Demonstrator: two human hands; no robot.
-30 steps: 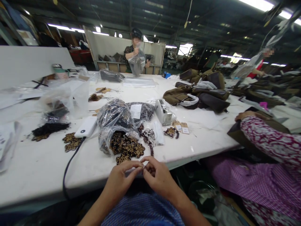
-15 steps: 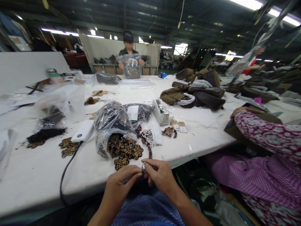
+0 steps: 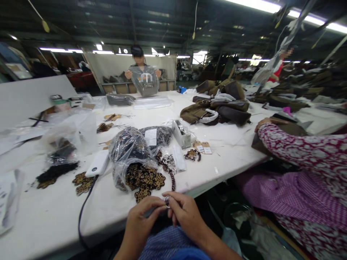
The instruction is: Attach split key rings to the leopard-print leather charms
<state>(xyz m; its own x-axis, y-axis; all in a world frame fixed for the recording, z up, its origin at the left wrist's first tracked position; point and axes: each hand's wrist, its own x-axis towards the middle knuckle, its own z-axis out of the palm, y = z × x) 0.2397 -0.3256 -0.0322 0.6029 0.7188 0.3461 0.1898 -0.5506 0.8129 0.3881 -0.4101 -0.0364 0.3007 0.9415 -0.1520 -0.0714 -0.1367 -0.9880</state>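
Observation:
My left hand and my right hand meet at the white table's near edge, above my blue checked lap. Both pinch a small metal key ring between fingertips; a dark piece hangs under it, mostly hidden by my fingers. Just beyond my hands a clear plastic bag spills leopard-print flower-shaped tags. A heap of metal rings and a beaded strap lies beside the bag.
A white power bank with a dark cable lies left of the bag. Brown bags are piled at the right. A person in a patterned sleeve sits to my right. Another person holds a plastic-wrapped bag across the table.
My hands have stayed together at the table edge, turning the ring slightly. The view has dropped a little. The person across the table has lifted and spread the plastic-wrapped bag.

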